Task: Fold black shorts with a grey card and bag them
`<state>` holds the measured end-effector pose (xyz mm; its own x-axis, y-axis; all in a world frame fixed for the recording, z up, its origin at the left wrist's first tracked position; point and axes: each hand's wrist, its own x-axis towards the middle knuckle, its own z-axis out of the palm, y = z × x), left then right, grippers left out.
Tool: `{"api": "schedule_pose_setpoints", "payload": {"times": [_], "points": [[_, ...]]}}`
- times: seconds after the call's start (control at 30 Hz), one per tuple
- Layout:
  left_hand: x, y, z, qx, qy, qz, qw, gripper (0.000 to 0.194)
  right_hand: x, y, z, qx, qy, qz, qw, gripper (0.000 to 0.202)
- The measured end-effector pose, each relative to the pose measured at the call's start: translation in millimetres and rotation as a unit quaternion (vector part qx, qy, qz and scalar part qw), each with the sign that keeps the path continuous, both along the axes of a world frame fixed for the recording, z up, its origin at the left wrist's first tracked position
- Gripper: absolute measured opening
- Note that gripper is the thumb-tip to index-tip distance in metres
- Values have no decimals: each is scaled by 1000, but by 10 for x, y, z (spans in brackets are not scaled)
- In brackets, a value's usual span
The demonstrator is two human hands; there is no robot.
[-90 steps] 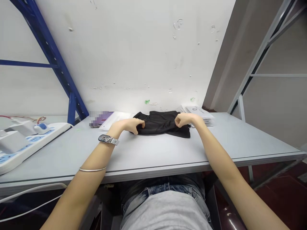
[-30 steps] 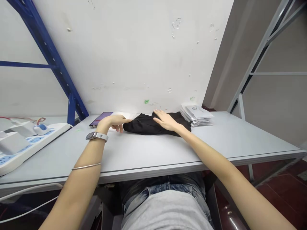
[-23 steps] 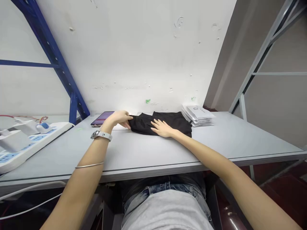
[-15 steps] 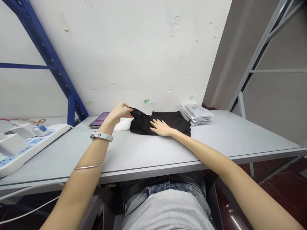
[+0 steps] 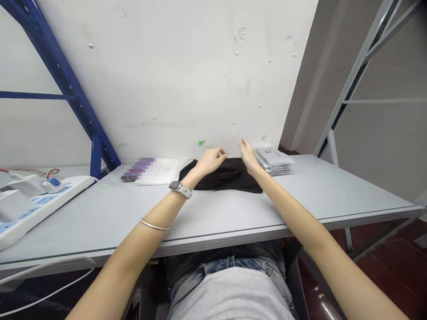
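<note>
A piece of black cloth (image 5: 230, 178), perhaps a folded garment, lies flat on the table in front of me. My left hand (image 5: 209, 161) hovers over its left half, with a gap between the curved thumb and index finger and nothing visible in it. Over the cloth's right end is my right hand (image 5: 247, 155), its slightly blurred fingers stretched up and apart, holding nothing that I can see. A white packet (image 5: 160, 172) with a faint round mark lies left of the cloth. To the right is a stack of white printed packets (image 5: 275, 158).
A pixelated purple object, perhaps a phone (image 5: 140, 169), lies by the left packet. At far left a white power strip (image 5: 50, 204) carries plugs and cables. The white wall (image 5: 173, 80) rises behind the grey table (image 5: 340, 189); a blue metal frame (image 5: 66, 80) stands left.
My left hand has let go of the cloth's left end and moved right. My right hand has lifted off the cloth and shifted right. The cloth now lies flatter, and more of the left packet shows.
</note>
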<state>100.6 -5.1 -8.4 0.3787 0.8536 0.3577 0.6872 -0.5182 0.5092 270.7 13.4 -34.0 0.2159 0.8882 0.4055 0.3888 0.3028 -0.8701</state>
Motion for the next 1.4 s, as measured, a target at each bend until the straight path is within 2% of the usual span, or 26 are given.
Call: {"api": "schedule_pose_setpoints", "payload": {"times": [0.07,0.1,0.2,0.3,0.37,0.47,0.53,0.6,0.7,0.8,0.87,0.93,1.03,1.1,1.2,1.3,1.37,1.4], "points": [[-150,61,-29,7,67,66,996,19,-9,-35,-20,10,-143,40,989,65],[-227,89,-40,-9,102,94,990,21,-31,-58,-50,5,-219,67,973,64],[-381,139,-92,-121,153,122,973,28,-149,-133,-213,-64,-395,143,905,65],[-388,137,-192,-191,105,113,969,27,-276,-191,-393,-148,-474,178,849,70],[-350,127,-272,-181,73,117,974,34,-321,-207,-457,-166,-490,181,837,71],[-321,133,-357,-160,38,126,978,43,-302,-193,-422,-171,-469,188,846,72],[-360,157,-352,-167,-1,132,977,44,-237,-163,-335,-149,-428,175,874,72],[-452,192,-274,-178,-41,138,973,44,-146,-119,-234,-107,-375,131,911,74],[-641,241,-23,-167,-34,156,973,47,-1,-39,-113,-53,-304,52,950,76],[-762,257,304,-103,75,195,972,54,110,36,-66,-29,-253,6,967,73],[-738,238,481,-44,146,207,966,56,150,72,-67,-17,-229,-7,973,71],[-615,201,568,-2,182,199,963,55,164,88,-76,-9,-216,-12,976,71],[-285,153,495,22,197,160,967,52,143,76,-77,-4,-213,-11,977,70],[-38,148,340,34,199,134,970,53,114,49,-67,-6,-215,-9,976,70],[237,186,71,7,204,113,972,49,69,6,-48,-22,-224,-12,974,71],[294,248,-100,-30,187,64,980,32,49,-12,-37,-26,-230,-7,973,71],[221,286,-140,-12,159,34,987,24,51,-6,-37,-20,-228,-2,973,70],[166,300,-149,8,145,27,989,25,55,0,-40,-17,-226,-1,974,70]]}}
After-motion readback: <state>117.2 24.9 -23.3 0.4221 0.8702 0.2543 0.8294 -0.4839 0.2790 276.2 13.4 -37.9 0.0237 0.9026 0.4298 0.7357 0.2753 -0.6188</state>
